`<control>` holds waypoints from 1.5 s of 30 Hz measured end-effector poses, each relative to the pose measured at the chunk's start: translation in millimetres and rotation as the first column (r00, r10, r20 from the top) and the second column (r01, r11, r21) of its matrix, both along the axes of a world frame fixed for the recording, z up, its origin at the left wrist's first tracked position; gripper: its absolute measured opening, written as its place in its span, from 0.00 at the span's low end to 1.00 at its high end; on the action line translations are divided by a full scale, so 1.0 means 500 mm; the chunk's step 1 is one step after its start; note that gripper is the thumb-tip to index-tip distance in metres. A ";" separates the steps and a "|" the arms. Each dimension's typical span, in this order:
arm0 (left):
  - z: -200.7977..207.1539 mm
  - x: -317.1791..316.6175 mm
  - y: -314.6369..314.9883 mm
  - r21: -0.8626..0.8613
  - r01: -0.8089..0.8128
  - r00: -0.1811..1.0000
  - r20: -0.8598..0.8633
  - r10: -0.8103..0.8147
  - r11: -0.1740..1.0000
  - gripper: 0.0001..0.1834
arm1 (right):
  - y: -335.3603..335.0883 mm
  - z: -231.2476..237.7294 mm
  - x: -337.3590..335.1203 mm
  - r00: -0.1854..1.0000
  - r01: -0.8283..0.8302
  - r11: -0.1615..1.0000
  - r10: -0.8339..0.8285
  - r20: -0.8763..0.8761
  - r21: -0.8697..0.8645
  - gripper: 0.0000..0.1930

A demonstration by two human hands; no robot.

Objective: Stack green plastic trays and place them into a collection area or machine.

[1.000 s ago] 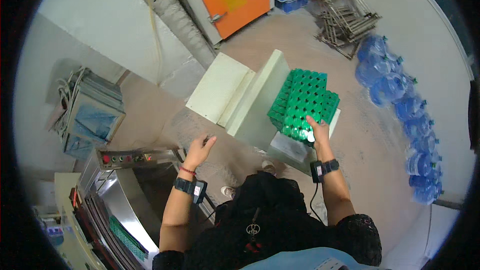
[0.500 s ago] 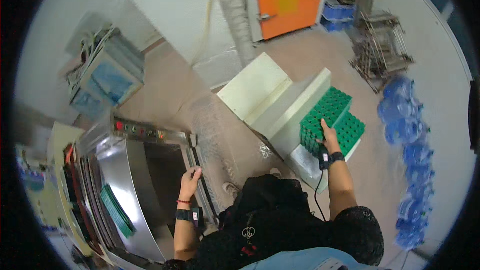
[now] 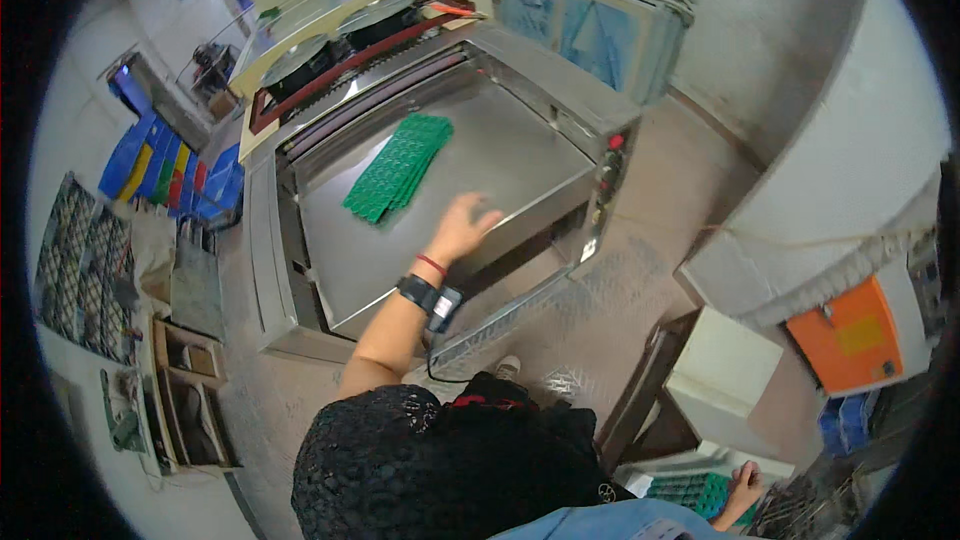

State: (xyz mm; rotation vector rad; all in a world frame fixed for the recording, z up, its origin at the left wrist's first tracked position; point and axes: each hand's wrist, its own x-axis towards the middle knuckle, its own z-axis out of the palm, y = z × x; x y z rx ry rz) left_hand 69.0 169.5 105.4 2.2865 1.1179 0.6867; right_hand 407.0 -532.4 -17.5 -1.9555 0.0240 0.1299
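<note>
A loose fan of thin green perforated panels (image 3: pixel 398 168) lies on the steel bed (image 3: pixel 505 145) of a large machine. My left hand (image 3: pixel 463 230) hovers over the near edge of that bed, a short way from the panels. Its fingers are apart and nothing is in them. At the lower right, my right hand (image 3: pixel 742 490) is at the end of a stack of green panels (image 3: pixel 690 489) on a cream-coloured stand (image 3: pixel 722 375). The fingers look curled against the stack's edge, though part of the hand and stack is cut off by the lower rim.
Control buttons (image 3: pixel 612 155) sit at the machine's right corner. Two round black fans (image 3: pixel 300 67) are behind its bed. Coiled hoses lie on a blue-and-grey unit (image 3: pixel 600 25) at the back. An orange door (image 3: pixel 855 335) is at the right, and coloured bins (image 3: pixel 165 165) stand at the left.
My view has swung left toward the machine. My left hand has reached out over the steel bed. My right hand stays by the green stack, now low at the right.
</note>
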 end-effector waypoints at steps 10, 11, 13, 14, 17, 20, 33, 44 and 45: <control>-0.032 -0.290 0.437 -0.099 -0.515 0.756 -0.520 0.397 0.852 0.61 | 0.491 0.112 -0.092 0.925 -0.363 0.929 0.350 -0.144 -0.076 0.13; -0.037 -0.271 0.457 -0.131 -0.509 0.757 -0.539 0.369 0.851 0.63 | 0.516 0.105 -0.095 0.910 -0.404 0.910 0.388 -0.146 -0.094 0.14; -0.051 -0.290 0.497 -0.203 -0.497 0.769 -0.553 0.320 0.844 0.67 | 0.590 0.124 -0.121 0.862 -0.496 0.863 0.477 -0.170 -0.095 0.14; -0.057 -0.302 0.511 -0.177 -0.502 0.760 -0.558 0.334 0.847 0.67 | 0.611 0.116 -0.125 0.849 -0.523 0.845 0.503 -0.164 -0.113 0.14; -0.078 -0.243 0.527 -0.148 -0.456 0.778 -0.545 0.312 0.878 0.69 | 0.628 0.071 -0.125 0.844 -0.537 0.826 0.526 -0.110 -0.170 0.15; -0.074 -0.254 0.511 -0.109 -0.446 0.775 -0.544 0.322 0.889 0.70 | 0.707 0.113 -0.183 0.795 -0.599 0.789 0.566 -0.218 -0.134 0.16; -0.071 0.014 0.208 -0.020 0.093 0.869 -0.486 -0.091 0.995 0.67 | 1.164 0.000 -0.366 0.030 -0.681 0.284 0.932 -0.361 0.675 0.19; -0.102 0.106 0.083 -0.129 0.195 0.909 -0.349 -0.229 0.972 0.41 | 1.228 0.068 -0.378 0.255 -0.210 0.522 0.845 -0.470 0.826 0.27; -0.101 0.101 0.085 -0.175 0.173 0.915 -0.335 -0.224 0.969 0.40 | 1.231 0.080 -0.377 0.262 -0.242 0.521 0.848 -0.461 0.819 0.26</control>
